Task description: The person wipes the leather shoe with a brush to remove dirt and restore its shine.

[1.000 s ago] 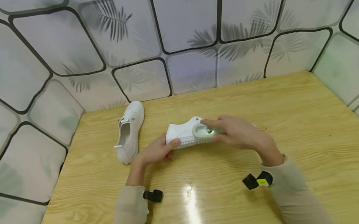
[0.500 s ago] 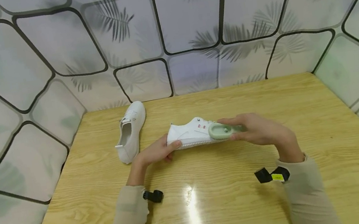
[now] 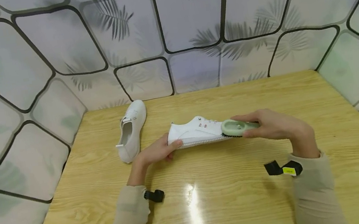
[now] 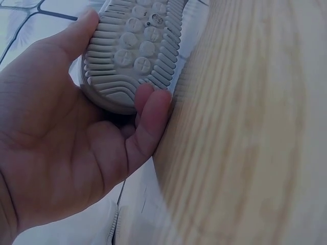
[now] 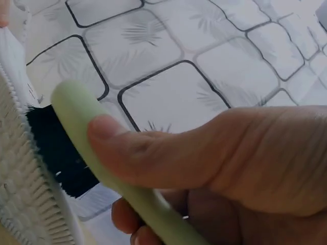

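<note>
A white shoe (image 3: 192,132) lies across the middle of the table, its heel to the left and its side facing me. The left hand (image 3: 157,149) grips it by the heel, thumb on the near side. In the left wrist view, curled fingers press against the ribbed sole (image 4: 135,48). My right hand (image 3: 271,125) holds a pale green brush (image 3: 236,127) by its handle at the toe end. Dark bristles (image 5: 59,150) touch the shoe's side near the sole edge in the right wrist view, with the thumb (image 5: 117,138) on the brush's back.
A second white shoe (image 3: 136,120) stands upright at the back left of the wooden table (image 3: 232,196), toe pointing away. Patterned cloth walls (image 3: 186,15) close in the back and both sides. A light reflection shows on the near tabletop.
The right hand has slid the brush rightward along the shoe's side, from its middle to the toe. The left hand and the held shoe have stayed nearly still.
</note>
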A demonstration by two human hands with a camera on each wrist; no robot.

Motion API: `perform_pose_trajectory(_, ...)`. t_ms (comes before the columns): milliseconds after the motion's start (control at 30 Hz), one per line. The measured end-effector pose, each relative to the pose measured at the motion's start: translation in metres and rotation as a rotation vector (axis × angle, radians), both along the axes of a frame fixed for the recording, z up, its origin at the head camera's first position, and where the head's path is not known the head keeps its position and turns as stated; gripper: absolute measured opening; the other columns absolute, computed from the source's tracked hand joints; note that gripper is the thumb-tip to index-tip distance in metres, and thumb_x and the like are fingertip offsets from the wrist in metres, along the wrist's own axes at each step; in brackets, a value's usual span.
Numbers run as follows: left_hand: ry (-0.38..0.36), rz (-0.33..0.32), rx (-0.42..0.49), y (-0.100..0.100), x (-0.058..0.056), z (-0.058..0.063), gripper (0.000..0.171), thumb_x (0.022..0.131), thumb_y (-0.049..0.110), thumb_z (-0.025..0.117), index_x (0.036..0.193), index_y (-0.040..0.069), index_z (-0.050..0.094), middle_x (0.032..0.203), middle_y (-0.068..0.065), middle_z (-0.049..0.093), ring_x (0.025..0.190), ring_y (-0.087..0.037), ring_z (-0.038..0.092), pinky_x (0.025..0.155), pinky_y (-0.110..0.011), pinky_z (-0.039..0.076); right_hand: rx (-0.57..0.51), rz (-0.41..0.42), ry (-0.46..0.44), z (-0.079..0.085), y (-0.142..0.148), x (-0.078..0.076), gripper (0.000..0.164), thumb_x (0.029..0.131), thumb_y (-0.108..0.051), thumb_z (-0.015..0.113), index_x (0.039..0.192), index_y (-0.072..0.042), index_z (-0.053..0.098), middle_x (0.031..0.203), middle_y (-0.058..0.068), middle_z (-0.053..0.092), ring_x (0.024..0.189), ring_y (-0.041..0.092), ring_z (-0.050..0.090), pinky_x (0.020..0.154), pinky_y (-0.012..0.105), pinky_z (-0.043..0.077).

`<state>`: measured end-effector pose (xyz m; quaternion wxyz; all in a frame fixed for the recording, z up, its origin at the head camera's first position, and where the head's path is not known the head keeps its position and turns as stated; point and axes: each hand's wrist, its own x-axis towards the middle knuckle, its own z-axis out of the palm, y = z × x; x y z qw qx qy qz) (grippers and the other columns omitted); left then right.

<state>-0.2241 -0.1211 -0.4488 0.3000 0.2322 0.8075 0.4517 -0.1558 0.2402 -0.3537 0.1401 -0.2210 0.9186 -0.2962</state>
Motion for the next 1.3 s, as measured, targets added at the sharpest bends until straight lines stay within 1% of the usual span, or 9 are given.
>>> perform_pose_trajectory(300,0.003,0.091,-0.066,0.002,0.0,0.001,0.053,0.1,0.045,0.057,0.128,0.002,0.042,0.08,-0.01,0.055,0.067,-0.02,0.055,0.064,-0.032,0.051,0.049,0.021,0.049,-0.012,-0.037,-0.005,0.059,0.106,-0.033,0.049,0.156,-0.009,0.03,0.138,0.02,0.055,0.114,0.03,0.058,0.097,0.051,0.044)
perform_pose_trajectory(433,-0.003,0.1,-0.057,0.006,0.001,-0.004,0.057,0.097,0.05,0.06,0.124,0.002,0.044,0.084,-0.011,0.056,0.069,-0.019,0.057,0.066,-0.032,0.053,0.09,-0.039,0.019,-0.007,-0.02,-0.002,0.059,0.105,-0.03,0.051,0.155,-0.008,0.032,0.144,0.024,0.05,0.118,0.034,0.057,0.098,0.055,0.043)
perform_pose_trajectory(567,-0.003,0.112,-0.043,0.007,0.001,-0.004,0.056,0.096,0.049,0.061,0.123,0.003,0.044,0.084,-0.012,0.056,0.069,-0.02,0.058,0.066,-0.034,0.054,0.192,-0.109,0.04,-0.009,-0.001,0.004,0.061,0.107,-0.03,0.045,0.153,0.005,0.026,0.131,0.031,0.056,0.102,0.033,0.061,0.088,0.053,0.046)
perform_pose_trajectory(667,-0.002,0.116,-0.062,0.005,0.001,-0.004,0.054,0.097,0.047,0.061,0.122,0.002,0.045,0.083,-0.012,0.056,0.069,-0.021,0.059,0.065,-0.034,0.055,0.218,-0.116,0.084,-0.02,-0.011,0.008,0.062,0.109,-0.031,0.039,0.153,0.01,0.02,0.126,0.031,0.058,0.097,0.031,0.061,0.084,0.05,0.047)
perform_pose_trajectory(867,-0.004,0.102,-0.052,0.003,-0.001,-0.006,0.057,0.096,0.047,0.063,0.124,0.003,0.042,0.086,-0.012,0.055,0.07,-0.02,0.057,0.065,-0.034,0.054,0.15,-0.048,0.12,-0.026,-0.035,0.01,0.064,0.108,-0.038,0.038,0.157,-0.001,0.018,0.135,0.027,0.054,0.107,0.032,0.06,0.088,0.049,0.047)
perform_pose_trajectory(1033,-0.002,0.106,-0.029,0.004,-0.002,-0.007,0.058,0.094,0.046,0.066,0.124,0.003,0.042,0.087,-0.012,0.054,0.072,-0.021,0.056,0.065,-0.034,0.054,0.149,-0.066,0.059,-0.015,-0.01,0.009,0.061,0.108,-0.03,0.042,0.156,0.0,0.02,0.15,0.028,0.04,0.131,0.043,0.047,0.103,0.057,0.039)
perform_pose_trajectory(1200,-0.01,0.131,-0.053,0.002,-0.002,-0.007,0.058,0.094,0.044,0.067,0.125,0.002,0.042,0.089,-0.014,0.055,0.072,-0.022,0.058,0.065,-0.035,0.055,0.143,-0.111,0.017,-0.021,-0.007,0.005,0.063,0.109,-0.031,0.036,0.155,0.006,0.014,0.123,0.027,0.057,0.105,0.034,0.057,0.088,0.05,0.043)
perform_pose_trajectory(1267,-0.001,0.139,-0.063,0.002,-0.001,-0.007,0.06,0.093,0.043,0.068,0.127,0.001,0.042,0.091,-0.014,0.056,0.072,-0.023,0.059,0.065,-0.035,0.056,0.082,-0.066,0.014,-0.026,-0.015,0.003,0.065,0.109,-0.034,0.035,0.156,0.004,0.011,0.125,0.024,0.055,0.105,0.032,0.055,0.087,0.048,0.042)
perform_pose_trajectory(1300,0.003,0.142,-0.067,0.002,-0.001,-0.006,0.062,0.092,0.044,0.069,0.128,0.001,0.042,0.092,-0.015,0.056,0.073,-0.023,0.059,0.065,-0.035,0.056,0.044,-0.031,0.014,-0.028,-0.019,0.002,0.064,0.109,-0.034,0.035,0.156,0.003,0.011,0.135,0.026,0.05,0.115,0.034,0.053,0.092,0.051,0.042)
